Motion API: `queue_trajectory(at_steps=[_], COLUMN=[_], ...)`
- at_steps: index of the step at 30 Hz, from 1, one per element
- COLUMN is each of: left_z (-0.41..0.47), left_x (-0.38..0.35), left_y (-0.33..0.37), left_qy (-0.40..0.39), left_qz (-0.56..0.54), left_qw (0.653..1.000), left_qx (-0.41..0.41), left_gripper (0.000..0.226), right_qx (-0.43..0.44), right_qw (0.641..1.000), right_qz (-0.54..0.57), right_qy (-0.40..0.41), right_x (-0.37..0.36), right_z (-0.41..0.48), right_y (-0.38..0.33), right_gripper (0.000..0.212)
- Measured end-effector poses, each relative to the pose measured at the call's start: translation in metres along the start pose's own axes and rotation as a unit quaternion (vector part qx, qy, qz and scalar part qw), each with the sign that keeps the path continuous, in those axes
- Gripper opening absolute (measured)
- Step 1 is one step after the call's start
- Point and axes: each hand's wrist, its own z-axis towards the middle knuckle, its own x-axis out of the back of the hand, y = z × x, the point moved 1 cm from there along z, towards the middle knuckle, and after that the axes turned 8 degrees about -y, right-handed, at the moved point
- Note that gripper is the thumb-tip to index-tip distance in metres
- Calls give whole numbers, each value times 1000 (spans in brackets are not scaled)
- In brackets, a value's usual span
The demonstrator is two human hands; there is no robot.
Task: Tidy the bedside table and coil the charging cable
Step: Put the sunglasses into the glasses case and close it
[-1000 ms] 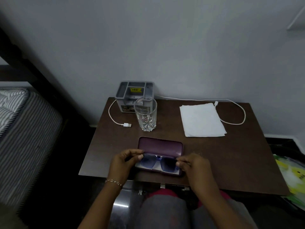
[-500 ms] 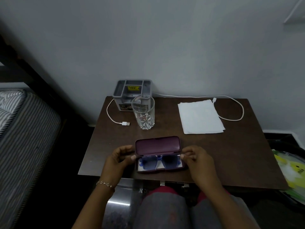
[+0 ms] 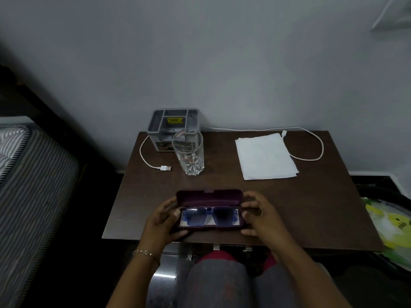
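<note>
A dark purple glasses case (image 3: 209, 196) lies near the front edge of the brown bedside table (image 3: 311, 207), its lid half raised. Blue sunglasses (image 3: 209, 216) lie folded inside it. My left hand (image 3: 162, 221) grips the case's left end and my right hand (image 3: 260, 216) grips its right end, fingers on the lid. A white charging cable (image 3: 320, 150) runs along the back of the table, loops at the right, and its USB plug (image 3: 164, 168) rests at the left.
A clear drinking glass (image 3: 190, 152) stands in front of a grey organiser box (image 3: 173, 123) at the back left. A folded white cloth (image 3: 265, 156) lies at the back right. A striped mattress (image 3: 29, 185) is left of the table; a yellow-green bag (image 3: 393, 223) right.
The sunglasses were let go into the case. Both hands moved from the glasses to the ends of the case, and the lid has swung down towards the glasses.
</note>
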Motion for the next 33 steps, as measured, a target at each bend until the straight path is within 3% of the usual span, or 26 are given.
queue_trajectory(at_steps=[11,24,33], left_z=[-3,-2,3], left_x=[-11,-9,17], left_y=[-4,-7,-13], left_qy=[45,46,90], left_qz=[-58,-65,-54], left_qw=[997,997,992], left_qx=[6,-16,-75], left_gripper=[16,26,29], right_qx=[5,31,68], right_qw=[993,992,993], right_qz=[106,118,94], right_qy=[45,43,6], right_x=[-5,-8,-39], right_z=[3,0,14], right_y=[7,8,11], right_gripper=[7,19,30])
